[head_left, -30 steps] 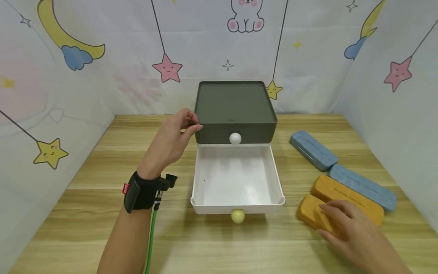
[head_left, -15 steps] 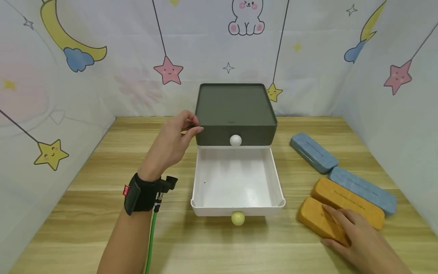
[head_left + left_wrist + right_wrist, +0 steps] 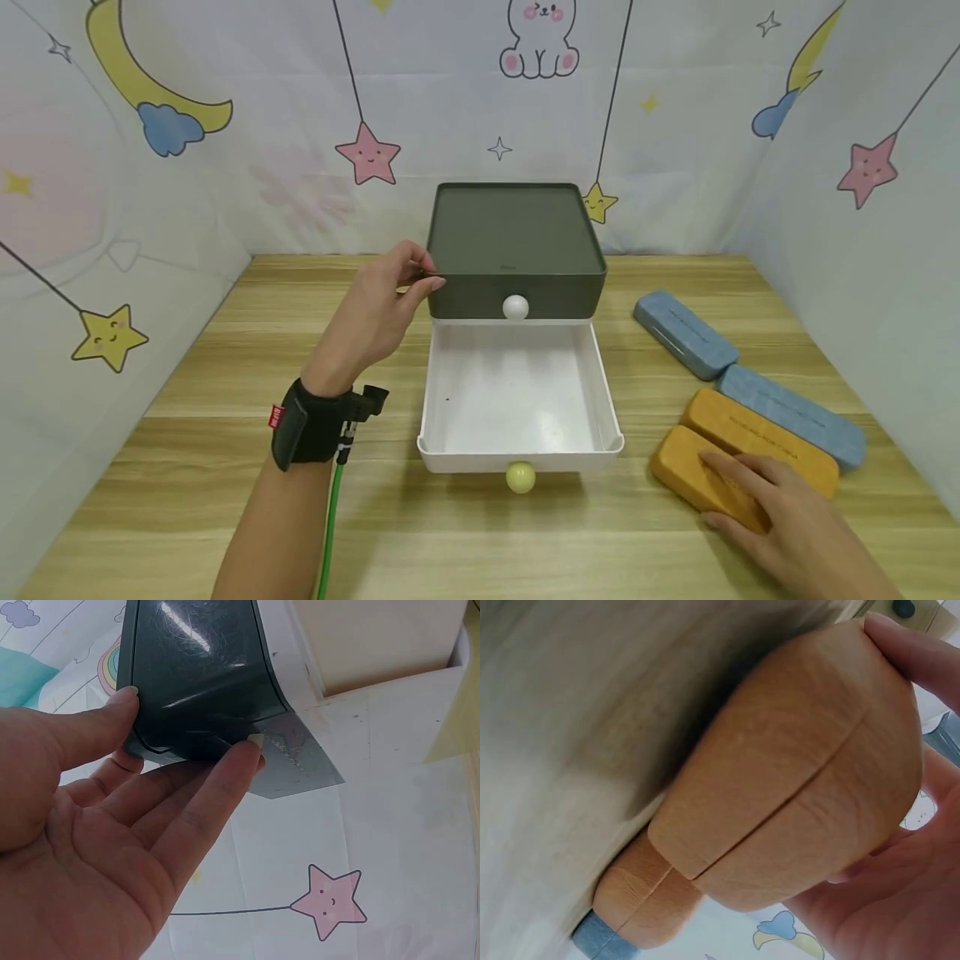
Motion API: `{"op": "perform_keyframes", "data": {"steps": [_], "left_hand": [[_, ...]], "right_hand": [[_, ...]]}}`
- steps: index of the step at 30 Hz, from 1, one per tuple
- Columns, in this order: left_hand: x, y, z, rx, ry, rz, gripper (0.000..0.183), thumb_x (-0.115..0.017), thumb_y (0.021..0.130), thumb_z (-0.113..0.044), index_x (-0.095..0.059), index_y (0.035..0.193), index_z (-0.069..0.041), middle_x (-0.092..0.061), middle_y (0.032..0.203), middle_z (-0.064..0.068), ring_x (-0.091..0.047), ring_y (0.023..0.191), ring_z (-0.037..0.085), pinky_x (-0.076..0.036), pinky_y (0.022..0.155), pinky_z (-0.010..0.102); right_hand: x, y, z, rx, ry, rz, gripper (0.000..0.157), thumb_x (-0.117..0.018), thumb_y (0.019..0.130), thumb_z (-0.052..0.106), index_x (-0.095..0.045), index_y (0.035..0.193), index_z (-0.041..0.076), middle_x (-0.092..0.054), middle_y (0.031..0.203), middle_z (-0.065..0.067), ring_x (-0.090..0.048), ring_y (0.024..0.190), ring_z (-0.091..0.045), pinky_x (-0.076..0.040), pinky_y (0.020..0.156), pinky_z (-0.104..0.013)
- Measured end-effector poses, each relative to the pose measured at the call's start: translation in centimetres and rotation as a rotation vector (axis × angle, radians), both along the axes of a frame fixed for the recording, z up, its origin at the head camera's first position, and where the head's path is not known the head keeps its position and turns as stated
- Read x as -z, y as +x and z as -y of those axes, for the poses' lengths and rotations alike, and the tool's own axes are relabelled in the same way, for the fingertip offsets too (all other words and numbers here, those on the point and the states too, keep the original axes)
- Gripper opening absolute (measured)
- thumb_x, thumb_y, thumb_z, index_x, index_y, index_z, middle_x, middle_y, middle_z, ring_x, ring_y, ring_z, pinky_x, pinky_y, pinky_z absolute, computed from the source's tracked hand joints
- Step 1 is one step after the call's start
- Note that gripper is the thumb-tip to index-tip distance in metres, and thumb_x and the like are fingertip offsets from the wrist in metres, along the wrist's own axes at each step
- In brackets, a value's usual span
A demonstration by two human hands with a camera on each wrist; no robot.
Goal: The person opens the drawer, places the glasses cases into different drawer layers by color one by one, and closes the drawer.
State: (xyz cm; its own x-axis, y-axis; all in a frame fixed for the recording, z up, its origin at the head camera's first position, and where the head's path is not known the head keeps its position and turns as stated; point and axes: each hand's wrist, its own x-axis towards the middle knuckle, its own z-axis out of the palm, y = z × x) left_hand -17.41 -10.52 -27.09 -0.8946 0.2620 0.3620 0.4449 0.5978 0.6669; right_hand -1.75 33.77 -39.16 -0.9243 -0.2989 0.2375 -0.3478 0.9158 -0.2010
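Wood-grain table (image 3: 150, 500) under both hands, creased white walls (image 3: 450, 100) beyond and to either side, printed with a yellow moon (image 3: 116, 58), pink star (image 3: 367, 153) and bear (image 3: 538, 42). Left hand (image 3: 371, 304) pinching front corner of dark green cabinet (image 3: 517, 229), thumb and fingers nearly together. Right of that hand: white knob (image 3: 515, 307); below it, pulled-out white drawer (image 3: 480, 461) with yellow knob (image 3: 521, 477). Right hand (image 3: 795, 517) part-curled, thumb and fingers gripping opposite sides of near orange case (image 3: 693, 467); can't tell if lifted. Just beyond that hand: far orange case (image 3: 750, 423), then one blue case (image 3: 795, 417), second blue case (image 3: 686, 333) farthest. Black wristband (image 3: 311, 421) behind left hand, green cable (image 3: 332, 517) trailing.
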Motion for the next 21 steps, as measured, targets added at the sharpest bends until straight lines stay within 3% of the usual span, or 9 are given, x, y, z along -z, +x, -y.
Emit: {"op": "perform_keyframes", "data": {"steps": [9, 13, 17, 21], "left_hand": [[-0.2, 0.1, 0.0, -0.003, -0.007, -0.010, 0.018, -0.056, 0.097, -0.024, -0.052, 0.108, -0.010, -0.064, 0.108, 0.004, -0.058, 0.107, 0.015, -0.049, 0.090, 0.042], [-0.2, 0.1, 0.0, -0.004, -0.008, -0.008, 0.018, -0.056, 0.097, -0.024, -0.052, 0.107, -0.009, -0.064, 0.107, 0.004, -0.058, 0.106, 0.016, -0.050, 0.089, 0.042], [-0.2, 0.1, 0.0, 0.001, -0.006, -0.009, 0.018, -0.057, 0.097, -0.023, -0.052, 0.107, -0.009, -0.065, 0.106, 0.005, -0.059, 0.105, 0.015, -0.050, 0.089, 0.042], [-0.1, 0.1, 0.0, 0.001, -0.008, -0.009, 0.018, -0.057, 0.097, -0.023, -0.052, 0.107, -0.009, -0.065, 0.106, 0.004, -0.059, 0.105, 0.015, -0.050, 0.089, 0.042]], "right_hand": [[-1.5, -0.2, 0.9, -0.060, -0.071, -0.139, 0.070, -0.085, 0.069, 0.027, -0.057, 0.133, 0.024, -0.058, 0.118, -0.016, -0.054, 0.104, -0.033, -0.048, 0.076, -0.057], [-2.6, -0.6, 1.3, -0.100, -0.065, -0.206, 0.072, -0.086, 0.066, 0.023, -0.059, 0.132, 0.022, -0.058, 0.118, -0.016, -0.054, 0.104, -0.032, -0.048, 0.077, -0.051], [-3.9, -0.8, 1.7, -0.144, -0.059, -0.231, 0.071, -0.085, 0.066, 0.025, -0.059, 0.132, 0.021, -0.057, 0.120, -0.014, -0.053, 0.105, -0.030, -0.044, 0.081, -0.044], [-5.2, -0.9, 2.4, -0.156, -0.058, -0.233, 0.072, -0.085, 0.066, 0.024, -0.059, 0.133, 0.022, -0.057, 0.123, -0.014, -0.052, 0.108, -0.030, -0.045, 0.081, -0.045]]}}
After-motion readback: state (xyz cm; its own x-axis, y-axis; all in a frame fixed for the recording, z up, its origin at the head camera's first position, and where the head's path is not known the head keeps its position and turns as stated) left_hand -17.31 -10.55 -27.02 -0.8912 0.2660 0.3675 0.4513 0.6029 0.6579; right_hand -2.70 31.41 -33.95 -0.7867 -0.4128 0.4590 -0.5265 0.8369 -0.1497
